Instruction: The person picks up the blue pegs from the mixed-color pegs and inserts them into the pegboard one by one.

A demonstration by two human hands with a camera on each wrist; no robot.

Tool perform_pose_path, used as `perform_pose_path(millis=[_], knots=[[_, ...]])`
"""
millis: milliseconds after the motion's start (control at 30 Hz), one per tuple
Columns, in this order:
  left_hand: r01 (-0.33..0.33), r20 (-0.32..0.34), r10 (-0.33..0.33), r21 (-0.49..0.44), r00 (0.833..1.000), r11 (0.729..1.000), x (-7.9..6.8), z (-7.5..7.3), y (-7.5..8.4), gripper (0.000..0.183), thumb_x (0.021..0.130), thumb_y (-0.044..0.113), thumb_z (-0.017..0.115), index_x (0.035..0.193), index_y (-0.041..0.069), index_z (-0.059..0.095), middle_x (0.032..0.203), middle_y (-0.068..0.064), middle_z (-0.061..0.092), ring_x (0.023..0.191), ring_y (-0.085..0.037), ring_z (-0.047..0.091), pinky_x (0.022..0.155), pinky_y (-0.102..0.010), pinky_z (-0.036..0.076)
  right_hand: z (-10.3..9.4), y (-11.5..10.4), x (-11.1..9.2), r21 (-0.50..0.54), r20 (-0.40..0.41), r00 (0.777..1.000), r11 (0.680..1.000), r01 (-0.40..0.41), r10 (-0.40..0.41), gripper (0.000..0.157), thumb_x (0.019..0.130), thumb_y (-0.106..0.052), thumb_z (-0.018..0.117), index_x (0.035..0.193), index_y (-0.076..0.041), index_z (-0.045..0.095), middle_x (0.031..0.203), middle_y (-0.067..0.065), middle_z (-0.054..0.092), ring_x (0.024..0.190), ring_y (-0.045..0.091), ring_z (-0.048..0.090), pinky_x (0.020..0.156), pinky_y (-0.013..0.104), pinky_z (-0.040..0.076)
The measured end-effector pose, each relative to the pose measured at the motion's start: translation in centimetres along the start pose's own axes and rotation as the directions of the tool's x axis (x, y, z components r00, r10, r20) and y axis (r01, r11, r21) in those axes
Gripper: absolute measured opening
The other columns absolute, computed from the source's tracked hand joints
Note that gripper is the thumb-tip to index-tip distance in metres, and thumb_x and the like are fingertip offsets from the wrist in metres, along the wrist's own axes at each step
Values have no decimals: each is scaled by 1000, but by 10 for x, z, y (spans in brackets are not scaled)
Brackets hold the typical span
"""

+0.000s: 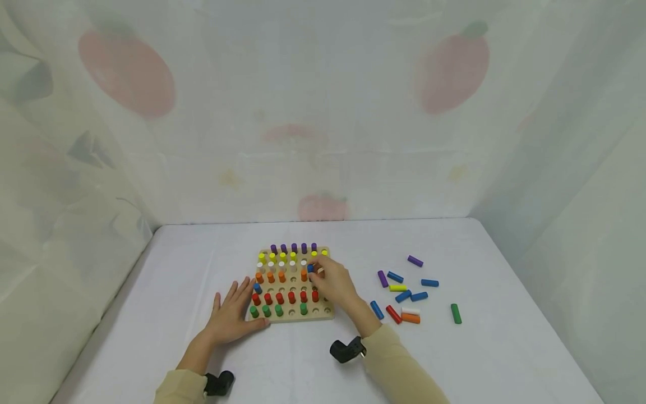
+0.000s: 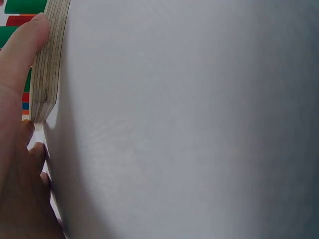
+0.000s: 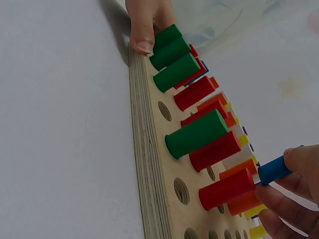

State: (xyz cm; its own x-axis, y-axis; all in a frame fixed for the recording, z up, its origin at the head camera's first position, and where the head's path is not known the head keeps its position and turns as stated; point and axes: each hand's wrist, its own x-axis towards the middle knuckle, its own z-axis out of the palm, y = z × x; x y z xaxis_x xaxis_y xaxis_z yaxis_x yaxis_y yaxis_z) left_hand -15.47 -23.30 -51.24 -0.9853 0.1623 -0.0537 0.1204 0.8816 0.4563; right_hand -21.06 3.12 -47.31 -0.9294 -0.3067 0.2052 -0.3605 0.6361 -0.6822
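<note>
A wooden pegboard (image 1: 298, 320) lies on the table, with rows of purple, yellow, white, orange, red and green pegs standing in its holes. Over its right part, my right hand (image 1: 334, 285) pinches a blue peg (image 3: 273, 171) between thumb and fingers, above the standing pegs in the right wrist view. One other blue peg (image 1: 257, 288) stands at the left end of its row. My left hand (image 1: 228, 318) rests at the board's left side, fingers stretched out along the edge. Its thumb (image 2: 31, 42) touches the front corner of the board.
Loose pegs lie scattered to the right of the board, among them several blue ones, a yellow peg (image 1: 397, 288), a red peg (image 1: 393, 314) and an orange peg (image 1: 410, 318). A green peg (image 1: 456, 313) lies farther right. Fabric walls surround the white table (image 1: 202, 252).
</note>
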Motion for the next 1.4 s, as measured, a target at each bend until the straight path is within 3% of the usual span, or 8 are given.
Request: perform_pose_path(millis=[300,467,933,1400], knots=[[4,-3,-4,3,1000,1000,1,1,-1,106,66,69,65,147,13,24,153,-13,20,139,-41,9,103,-67,-7,10,-8,3,19,16,998,998,61,-62,25,87,-17,64,111,-13,60,95,-1,64,73,6,56,58,13,46],[0,-6,0,10,1000,1000,1,3,-2,106,66,70,64,147,14,24,153,-12,20,139,-41,9,103,-68,-7,16,-13,4,-1,27,996,996,90,-90,23,87,-16,63,109,-14,60,95,-4,62,76,5,55,63,13,47],[-5,-13,5,18,1000,1000,1,3,-4,106,66,70,64,147,14,24,153,-11,21,139,-41,10,103,-68,-5,30,-23,11,-27,68,991,993,117,-115,25,87,-17,64,111,-15,61,103,-3,63,84,4,59,70,12,49],[2,-4,-2,18,1000,1000,2,5,-7,108,64,73,62,147,16,24,153,-10,20,139,-41,10,103,-67,-6,41,-31,19,-15,135,986,995,101,-98,21,89,-21,61,110,-19,60,103,-5,63,83,1,59,66,9,47]])
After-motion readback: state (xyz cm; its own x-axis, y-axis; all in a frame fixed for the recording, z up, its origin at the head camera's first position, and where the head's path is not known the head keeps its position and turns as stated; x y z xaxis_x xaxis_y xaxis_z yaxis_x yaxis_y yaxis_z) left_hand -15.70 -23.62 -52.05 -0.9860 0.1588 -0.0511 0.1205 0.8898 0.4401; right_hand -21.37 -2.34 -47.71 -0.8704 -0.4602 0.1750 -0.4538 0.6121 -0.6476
